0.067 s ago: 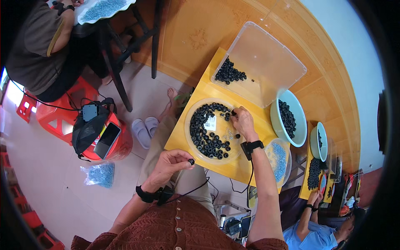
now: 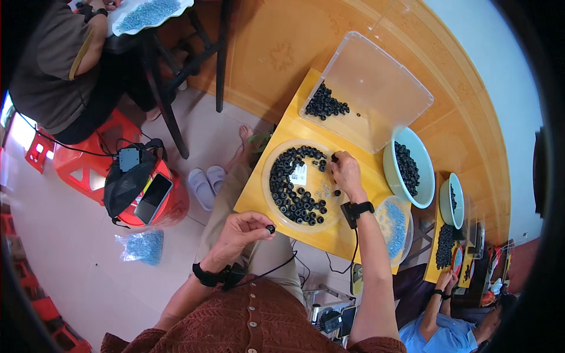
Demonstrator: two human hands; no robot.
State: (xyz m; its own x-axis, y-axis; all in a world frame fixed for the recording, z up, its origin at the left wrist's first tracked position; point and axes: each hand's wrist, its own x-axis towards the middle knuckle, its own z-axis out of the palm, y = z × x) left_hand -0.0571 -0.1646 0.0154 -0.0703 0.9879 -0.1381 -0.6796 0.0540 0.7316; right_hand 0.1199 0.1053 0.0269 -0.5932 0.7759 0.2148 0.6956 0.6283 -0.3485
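My left hand (image 2: 247,229) is closed in a pinch on a small round black piece (image 2: 271,229), held just off the table's front edge. Over the right rim of a round clear tray (image 2: 268,203), my right hand (image 2: 346,175) pinches another black piece (image 2: 335,157) at its fingertips. Many black round pieces with holes (image 2: 303,207) lie in a curve along the tray's left and lower side. Beside them are a white label (image 2: 299,174) and several tiny clear bits (image 2: 323,189). One loose black piece (image 2: 337,193) sits below my right palm.
A clear bin (image 2: 376,100) with black pieces stands at the back of the yellow table (image 2: 250,200). To the right are a pale green basin (image 2: 428,197) and a container of blue bits (image 2: 395,229). Co-workers sit at upper left (image 2: 47,76) and lower right (image 2: 441,329).
My right fingers, with the black piece, have drawn slightly to the right. My left hand looks the same.
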